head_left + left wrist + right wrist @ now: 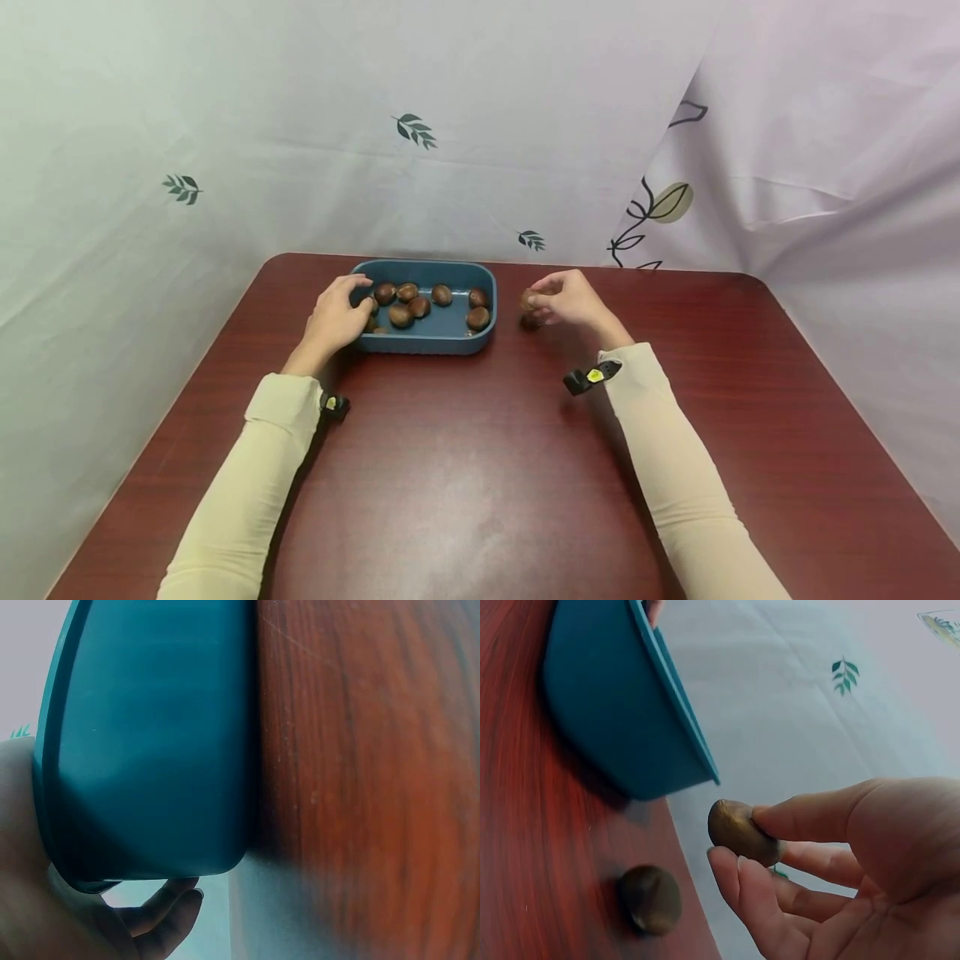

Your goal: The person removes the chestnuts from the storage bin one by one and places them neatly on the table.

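A blue rectangular box (431, 346) stands on the table with several brown chestnuts (418, 307) inside. My left hand (337, 315) grips its left end, thumb over the rim. In the left wrist view the fingers (169, 915) curl round the outside of that end. To the right of the box, my right hand (573, 300) pinches a chestnut (739, 829) between thumb and fingertips, raised off the table. A second chestnut (651, 900) lies on the table below it, apart from the hand. Part of the box's left interior is hidden by my left hand.
The dark red wooden table (465, 467) reaches back to a pale hanging cloth (300, 125) with printed leaves. Both forearms lie over the table, with a black wrist strap (333, 406) on the left and another wrist strap (592, 377) on the right.
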`<state>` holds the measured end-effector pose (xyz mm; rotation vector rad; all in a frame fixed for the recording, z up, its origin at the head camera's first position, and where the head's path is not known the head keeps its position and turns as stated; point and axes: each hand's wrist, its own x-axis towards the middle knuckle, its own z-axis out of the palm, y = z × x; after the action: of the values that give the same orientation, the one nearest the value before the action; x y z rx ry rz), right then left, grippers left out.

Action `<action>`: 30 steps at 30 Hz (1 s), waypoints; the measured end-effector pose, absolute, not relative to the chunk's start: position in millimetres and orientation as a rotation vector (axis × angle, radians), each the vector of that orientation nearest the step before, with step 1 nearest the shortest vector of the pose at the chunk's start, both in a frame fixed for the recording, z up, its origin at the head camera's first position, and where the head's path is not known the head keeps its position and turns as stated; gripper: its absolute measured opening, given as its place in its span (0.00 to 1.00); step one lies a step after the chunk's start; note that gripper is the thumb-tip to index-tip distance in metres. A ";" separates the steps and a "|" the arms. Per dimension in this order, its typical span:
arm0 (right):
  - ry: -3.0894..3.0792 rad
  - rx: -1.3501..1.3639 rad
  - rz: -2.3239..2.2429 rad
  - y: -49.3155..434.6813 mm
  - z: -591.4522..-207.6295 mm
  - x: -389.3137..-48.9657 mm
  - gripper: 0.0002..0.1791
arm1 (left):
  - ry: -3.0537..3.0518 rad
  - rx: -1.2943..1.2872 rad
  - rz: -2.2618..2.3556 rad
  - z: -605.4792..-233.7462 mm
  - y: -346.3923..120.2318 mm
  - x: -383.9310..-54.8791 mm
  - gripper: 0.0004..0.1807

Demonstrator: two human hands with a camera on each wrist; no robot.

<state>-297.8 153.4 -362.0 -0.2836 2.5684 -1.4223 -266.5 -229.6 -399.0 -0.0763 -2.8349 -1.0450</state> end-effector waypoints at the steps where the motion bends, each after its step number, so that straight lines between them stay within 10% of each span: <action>1: 2.573 -0.273 -1.419 155.4 -363.2 -298.2 0.14 | -2.833 -0.077 -1.045 -399.1 -229.7 -266.9 0.24; 30: 2.508 -0.006 -1.439 188.6 -392.6 -310.8 0.16 | -2.822 -0.085 -1.037 -399.9 -229.8 -268.4 0.24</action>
<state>-310.8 188.6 -392.6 -0.0057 2.5083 -1.4392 -268.4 -229.8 -399.9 -0.0847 -2.8222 -1.0372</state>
